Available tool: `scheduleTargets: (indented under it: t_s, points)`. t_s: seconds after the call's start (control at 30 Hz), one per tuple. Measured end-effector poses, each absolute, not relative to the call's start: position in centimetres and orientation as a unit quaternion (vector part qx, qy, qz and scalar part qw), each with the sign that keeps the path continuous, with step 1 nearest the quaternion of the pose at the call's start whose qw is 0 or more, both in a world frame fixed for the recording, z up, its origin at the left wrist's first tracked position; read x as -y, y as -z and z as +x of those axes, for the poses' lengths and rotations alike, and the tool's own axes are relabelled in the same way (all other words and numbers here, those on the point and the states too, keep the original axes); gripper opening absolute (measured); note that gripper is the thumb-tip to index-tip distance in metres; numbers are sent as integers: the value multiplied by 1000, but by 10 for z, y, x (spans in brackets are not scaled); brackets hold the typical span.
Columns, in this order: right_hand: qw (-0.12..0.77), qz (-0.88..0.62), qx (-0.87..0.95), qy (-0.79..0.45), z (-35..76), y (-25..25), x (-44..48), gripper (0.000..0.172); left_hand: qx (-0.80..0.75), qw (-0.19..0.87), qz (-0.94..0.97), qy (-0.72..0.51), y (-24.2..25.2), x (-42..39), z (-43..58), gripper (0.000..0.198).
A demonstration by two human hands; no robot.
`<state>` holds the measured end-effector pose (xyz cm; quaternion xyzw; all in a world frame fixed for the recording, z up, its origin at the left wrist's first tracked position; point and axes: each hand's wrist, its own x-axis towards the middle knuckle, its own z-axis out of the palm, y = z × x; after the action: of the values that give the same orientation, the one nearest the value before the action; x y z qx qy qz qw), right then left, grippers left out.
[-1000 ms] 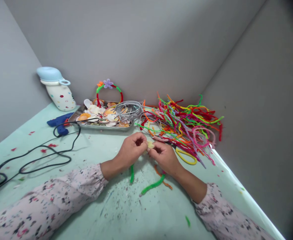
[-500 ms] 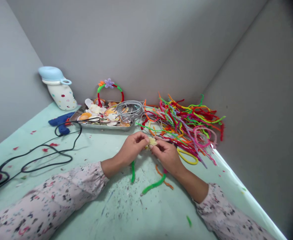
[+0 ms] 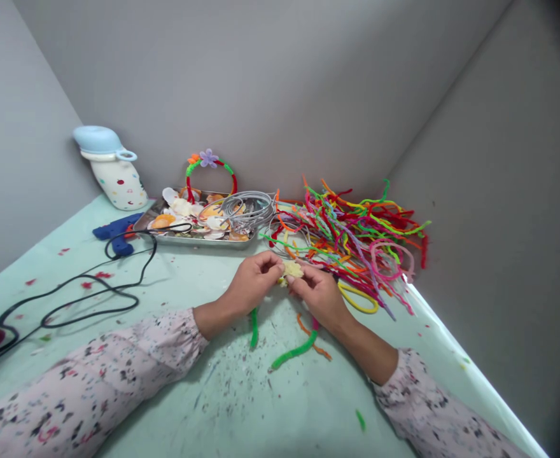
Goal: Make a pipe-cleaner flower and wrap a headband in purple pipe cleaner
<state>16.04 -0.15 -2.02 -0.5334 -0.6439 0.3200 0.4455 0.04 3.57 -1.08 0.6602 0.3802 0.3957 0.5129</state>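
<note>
My left hand and my right hand meet over the pale green table, both pinching a small pale yellow shell between their fingertips. A green pipe cleaner hangs from under my left hand. Another green pipe cleaner and an orange one lie on the table below my right hand. A yellow loop lies just right of my right hand.
A big heap of coloured pipe cleaners fills the back right corner. A metal tray holds shells and grey wire coils. Behind it stands a decorated hoop. A blue glue gun, its black cord and a spotted jug are at the left.
The shell has turned a little between my fingertips and more of it shows now. Both hands have shifted slightly toward the pipe cleaner heap.
</note>
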Motion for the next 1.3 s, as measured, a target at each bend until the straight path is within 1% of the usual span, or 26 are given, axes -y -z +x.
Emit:
scheduleTargets:
  t_s: [0.23, 0.6, 0.83, 1.1, 1.3]
  points:
    - [452, -552, 631, -306, 161, 20, 1, 23, -368, 534, 646, -403, 10, -36, 1, 22]
    - [419, -547, 671, -275, 160, 18, 2, 25, -389, 487, 678, -389, 10, -36, 0, 21]
    - [416, -546, 673, -276, 159, 16, 3, 24, -384, 474, 690, -389, 7, -35, 0, 21]
    - [469, -557, 623, -287, 162, 22, 1, 24, -362, 521, 661, -401, 2, -32, 1, 22]
    - [459, -560, 626, -291, 160, 19, 1, 24, -379, 500, 670, -397, 5, -32, 1, 18]
